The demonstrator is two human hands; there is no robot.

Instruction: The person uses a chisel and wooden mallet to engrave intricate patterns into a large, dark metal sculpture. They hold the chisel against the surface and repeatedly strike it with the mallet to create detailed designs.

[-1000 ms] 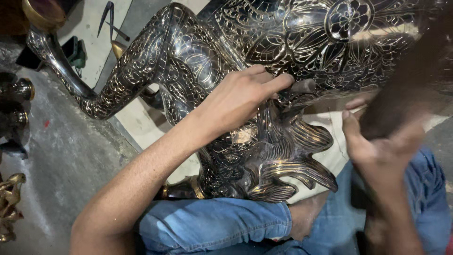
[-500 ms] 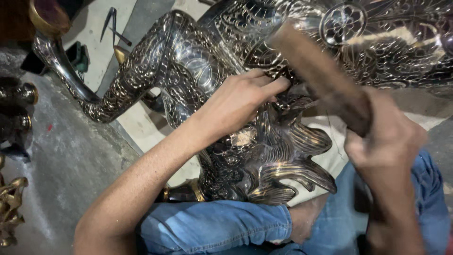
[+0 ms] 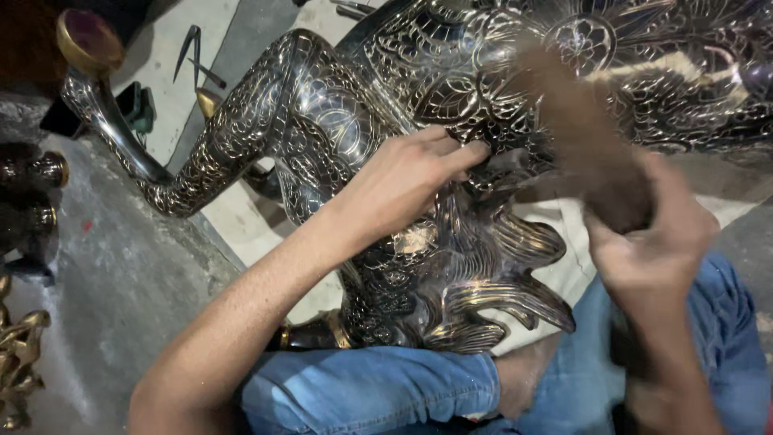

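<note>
The left hand (image 3: pixel 403 181) lies spread, grip released, fingertips pressed on the ornate metal figure (image 3: pixel 386 105) lying across the person's lap and the floor; the right hand (image 3: pixel 644 242) has its grip clenched on a brown wooden tool (image 3: pixel 580 137) (blurred with motion) raised over the figure at right; the engraved pattern looks complete over most of the surface; no packages or labels show.
</note>
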